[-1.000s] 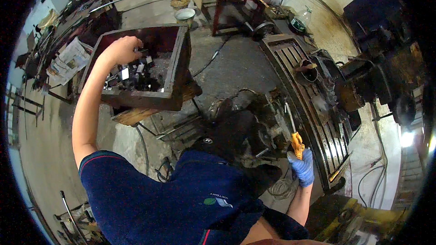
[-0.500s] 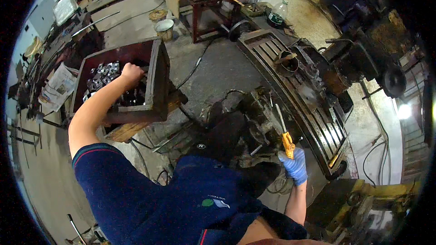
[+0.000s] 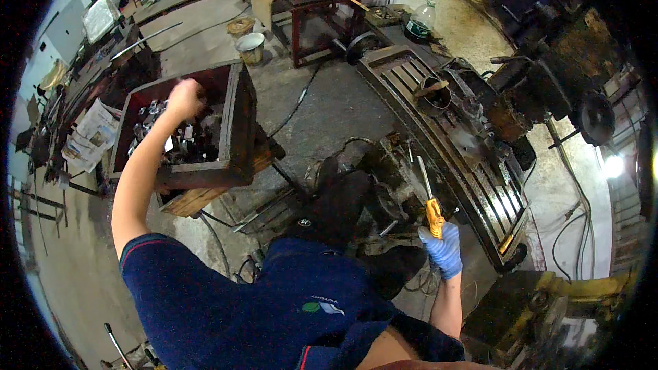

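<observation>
My left hand [image 3: 185, 100], bare, is over the dark wooden box [image 3: 236, 116] at the left. Its fingers are smeared by motion, so I cannot tell whether they hold anything. Small shiny metal parts [image 3: 145, 118] lie in a heap inside the box, partly hidden behind my hand and forearm. At the right, my right hand [image 3: 443, 252] wears a blue glove and is closed round a yellow-handled tool [image 3: 434, 214] shaped like an air blow gun. Its long straight metal tube points up and away from me.
A long slotted metal machine bed [image 3: 439, 123] runs along the right, carrying a round metal can [image 3: 433, 94]. Dark machinery [image 3: 548, 89] stands beyond it. Farther off are a bucket [image 3: 250, 46] and a red-legged table [image 3: 296, 34]. Cables and hoses [image 3: 301, 96] cross the floor.
My left hand has lifted and shifted slightly left and away over the box, uncovering more metal parts. My right hand and the yellow-handled tool have hardly moved.
</observation>
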`<move>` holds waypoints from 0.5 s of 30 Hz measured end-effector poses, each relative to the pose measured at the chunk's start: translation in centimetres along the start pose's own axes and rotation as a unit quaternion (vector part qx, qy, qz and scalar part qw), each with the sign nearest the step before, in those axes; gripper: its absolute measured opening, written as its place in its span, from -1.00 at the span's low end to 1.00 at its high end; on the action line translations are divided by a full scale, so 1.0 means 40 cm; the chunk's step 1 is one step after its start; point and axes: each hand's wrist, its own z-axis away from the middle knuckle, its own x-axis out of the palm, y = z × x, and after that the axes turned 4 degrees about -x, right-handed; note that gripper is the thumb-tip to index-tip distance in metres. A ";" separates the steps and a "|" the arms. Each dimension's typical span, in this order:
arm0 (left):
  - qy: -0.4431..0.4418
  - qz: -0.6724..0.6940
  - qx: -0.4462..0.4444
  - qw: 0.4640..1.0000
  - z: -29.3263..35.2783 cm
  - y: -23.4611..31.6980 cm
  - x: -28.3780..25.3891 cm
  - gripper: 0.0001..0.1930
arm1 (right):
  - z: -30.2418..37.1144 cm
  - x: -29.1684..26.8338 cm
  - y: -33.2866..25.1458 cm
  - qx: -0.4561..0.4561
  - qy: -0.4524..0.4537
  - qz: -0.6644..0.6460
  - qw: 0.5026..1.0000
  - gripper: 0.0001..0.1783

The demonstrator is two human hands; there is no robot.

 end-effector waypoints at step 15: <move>-0.366 0.778 0.142 0.491 0.040 0.790 -0.260 -0.79 | -0.007 -0.052 -0.107 -0.008 -0.019 0.073 0.997 -0.58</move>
